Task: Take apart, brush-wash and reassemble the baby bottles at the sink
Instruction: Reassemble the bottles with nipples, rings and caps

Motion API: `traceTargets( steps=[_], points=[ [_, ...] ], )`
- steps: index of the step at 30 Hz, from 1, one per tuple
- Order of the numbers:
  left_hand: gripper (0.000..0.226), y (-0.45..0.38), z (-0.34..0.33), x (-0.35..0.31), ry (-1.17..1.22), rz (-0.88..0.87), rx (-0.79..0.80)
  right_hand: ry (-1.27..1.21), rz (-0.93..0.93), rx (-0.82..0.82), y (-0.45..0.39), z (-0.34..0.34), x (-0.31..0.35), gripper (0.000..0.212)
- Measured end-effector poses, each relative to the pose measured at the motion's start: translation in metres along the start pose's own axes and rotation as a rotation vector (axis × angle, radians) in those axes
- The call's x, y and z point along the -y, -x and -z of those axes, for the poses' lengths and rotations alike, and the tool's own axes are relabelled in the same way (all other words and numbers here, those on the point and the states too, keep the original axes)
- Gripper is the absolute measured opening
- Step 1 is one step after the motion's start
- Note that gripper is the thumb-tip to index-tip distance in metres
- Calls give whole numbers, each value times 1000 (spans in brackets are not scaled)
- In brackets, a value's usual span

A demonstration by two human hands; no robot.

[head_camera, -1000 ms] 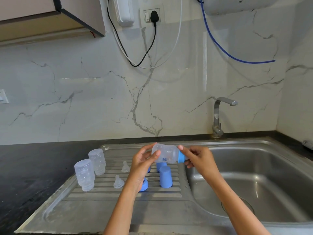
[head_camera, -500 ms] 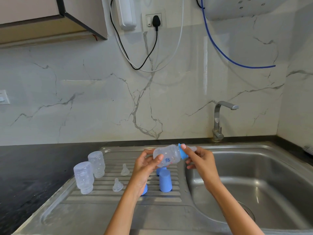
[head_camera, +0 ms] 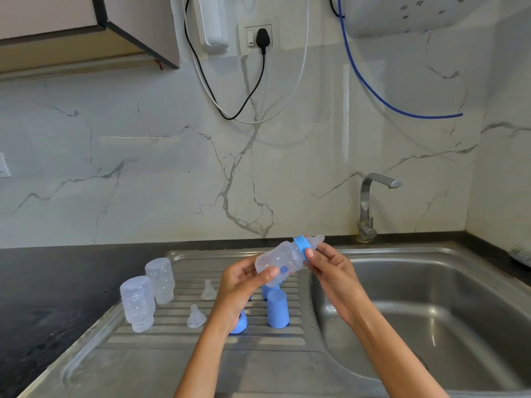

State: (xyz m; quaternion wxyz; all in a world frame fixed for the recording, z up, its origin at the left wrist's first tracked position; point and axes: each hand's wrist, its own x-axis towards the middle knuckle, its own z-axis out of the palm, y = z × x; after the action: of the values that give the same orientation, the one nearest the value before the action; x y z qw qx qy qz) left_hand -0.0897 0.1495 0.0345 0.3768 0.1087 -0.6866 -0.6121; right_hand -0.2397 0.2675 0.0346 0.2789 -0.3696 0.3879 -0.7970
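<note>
My left hand [head_camera: 241,278] cups the base end of the clear bottle [head_camera: 280,261], thumb and fingers curled round it, while my right hand [head_camera: 330,267] pinches the blue collar ring [head_camera: 301,247] with the teat [head_camera: 316,242] poking out past my fingers. I hold the bottle tilted, teat end raised toward the upper right, just above the seam between draining board and basin; I judge this grip suits twisting the ring tight, one hand bracing, the other turning.

Below and left of centre, on the ribbed draining board [head_camera: 178,331], two clear bottle bodies [head_camera: 138,303] stand mouth-down, presumably to drain. Two loose teats [head_camera: 196,316] sit between them and my left wrist. A blue cap [head_camera: 277,308] stands upright at centre; a second one behind it is mostly covered by the held bottle. A blue ring [head_camera: 239,325] peeks from under my left forearm, half hidden.

The basin [head_camera: 431,311] at lower right shows its drain only partly, behind my right forearm. I see no brush anywhere. The tap [head_camera: 370,202] at right appears dry.
</note>
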Motion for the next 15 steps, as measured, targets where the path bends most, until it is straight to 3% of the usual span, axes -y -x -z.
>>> traceTargets(
  steps=[3, 6, 9, 11, 15],
  points=[
    [32, 0, -2, 0, -38, -4, 38, 50, 48, -106, -1, -8, 0, 49],
    [37, 1, -6, 2, -55, 12, 89, 96, 28, -23, -1, -14, 1, 31],
    [55, 0, -8, 3, -60, 18, 122, 121, -2, 82, -3, -14, 4, 36],
    [55, -2, -7, 3, -78, 4, 127, 108, -16, 149, -5, -12, 6, 43],
    [50, -3, -9, 2, -155, -33, 77, 99, -42, 204, -7, -11, 6, 38]
  ],
)
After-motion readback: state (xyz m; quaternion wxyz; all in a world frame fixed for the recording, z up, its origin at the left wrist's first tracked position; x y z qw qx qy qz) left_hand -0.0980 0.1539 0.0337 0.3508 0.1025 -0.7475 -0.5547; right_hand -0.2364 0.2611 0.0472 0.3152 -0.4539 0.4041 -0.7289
